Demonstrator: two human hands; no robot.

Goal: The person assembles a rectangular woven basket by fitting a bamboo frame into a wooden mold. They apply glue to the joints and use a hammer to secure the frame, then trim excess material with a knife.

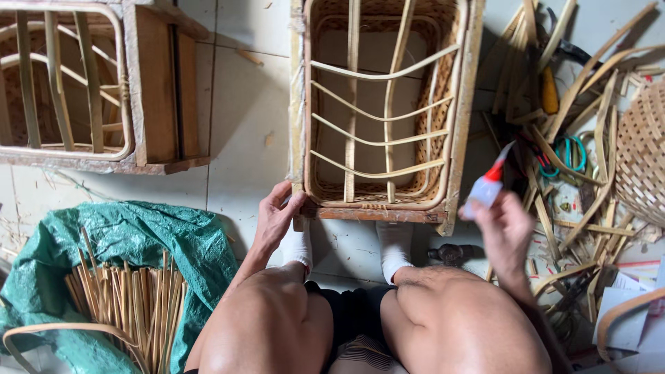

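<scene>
**Frame dead ahead, left hand on its near corner**

The rattan basket frame point(384, 111) lies on the floor straight ahead of the person, its long axis running away from the knees, its near wooden edge just beyond the two white-socked feet point(346, 249). The left hand point(277, 215) is the nearer one: its fingers curl around the frame's near left corner post, touching it. The right hand point(504, 228) hovers off to the right of the frame, apart from it, pinching a small glue bottle point(487, 185) with a red tip that points up and toward the frame's right rail. Beyond the right hand lie loose bamboo strips point(575, 104); beside the left knee, a green sack of splints point(131, 277)
</scene>
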